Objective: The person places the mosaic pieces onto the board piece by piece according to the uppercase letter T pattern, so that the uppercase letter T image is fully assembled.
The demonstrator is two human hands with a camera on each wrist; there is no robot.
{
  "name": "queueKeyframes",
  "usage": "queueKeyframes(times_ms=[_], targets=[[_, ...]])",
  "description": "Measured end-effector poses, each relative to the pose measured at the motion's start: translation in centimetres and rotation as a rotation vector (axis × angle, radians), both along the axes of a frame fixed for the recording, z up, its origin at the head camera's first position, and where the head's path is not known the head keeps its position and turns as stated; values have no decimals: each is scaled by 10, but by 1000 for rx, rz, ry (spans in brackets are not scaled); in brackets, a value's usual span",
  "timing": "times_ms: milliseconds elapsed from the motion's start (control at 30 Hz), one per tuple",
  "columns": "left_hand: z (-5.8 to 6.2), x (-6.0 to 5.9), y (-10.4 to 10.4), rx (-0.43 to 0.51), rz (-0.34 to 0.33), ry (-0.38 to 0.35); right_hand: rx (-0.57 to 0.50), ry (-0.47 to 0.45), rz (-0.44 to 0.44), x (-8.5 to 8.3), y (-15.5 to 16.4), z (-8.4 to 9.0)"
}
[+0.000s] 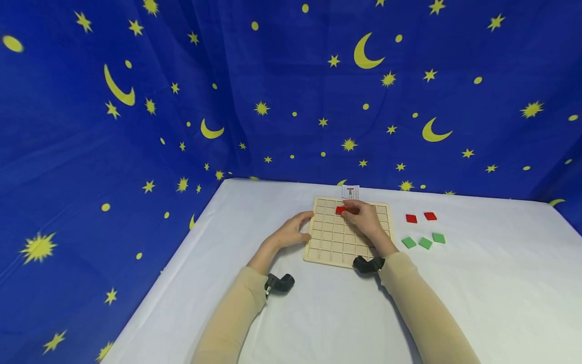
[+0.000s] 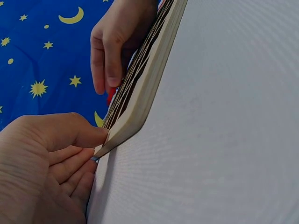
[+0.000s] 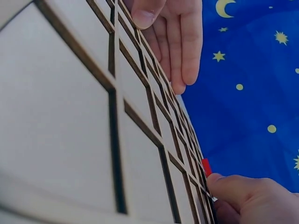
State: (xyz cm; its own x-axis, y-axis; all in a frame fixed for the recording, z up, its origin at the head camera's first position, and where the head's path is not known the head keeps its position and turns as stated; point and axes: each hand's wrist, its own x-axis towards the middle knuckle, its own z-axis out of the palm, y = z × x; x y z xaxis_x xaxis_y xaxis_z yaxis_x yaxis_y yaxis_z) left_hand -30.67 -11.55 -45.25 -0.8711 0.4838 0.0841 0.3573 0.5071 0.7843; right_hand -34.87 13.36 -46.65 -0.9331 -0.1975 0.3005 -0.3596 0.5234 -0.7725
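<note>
A square wooden board [image 1: 334,257] with a raised grid lies on the white table. My left hand [image 1: 290,231] is at its left edge, thumb and fingers spread apart and touching the rim; in the left wrist view the thumb tip meets the board's edge [image 2: 135,121]. Over the board's far part, my right hand [image 1: 364,218] pinches a red square tile [image 1: 340,210] by its right side, close over the grid cells. In the right wrist view a sliver of the red tile [image 3: 206,166] shows beside the thumb. My right hand hides part of the grid.
Right of the board lie two red tiles [image 1: 411,218] and three green tiles [image 1: 425,243]. Behind its far edge stands a small card [image 1: 350,192] with a red and green T-shaped pattern on a grid. A blue curtain [image 1: 291,91] with stars and moons borders the table.
</note>
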Motion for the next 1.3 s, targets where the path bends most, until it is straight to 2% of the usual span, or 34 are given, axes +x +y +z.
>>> queueKeyframes(times_ms=[200,700,900,1033,1133,1300], targets=[[-1,0,-1,-5,-1,5,91,69,13,0,0,-1],[0,0,0,4,2,-8,192,180,17,1,0,0],[0,1,-1,4,4,-17,224,169,22,2,0,0],[0,1,-1,4,6,-25,193,138,23,3,-1,0],[0,1,-1,4,8,-27,120,97,31,3,-2,0],[0,1,0,9,8,-22,-112,-41,29,1,-1,3]])
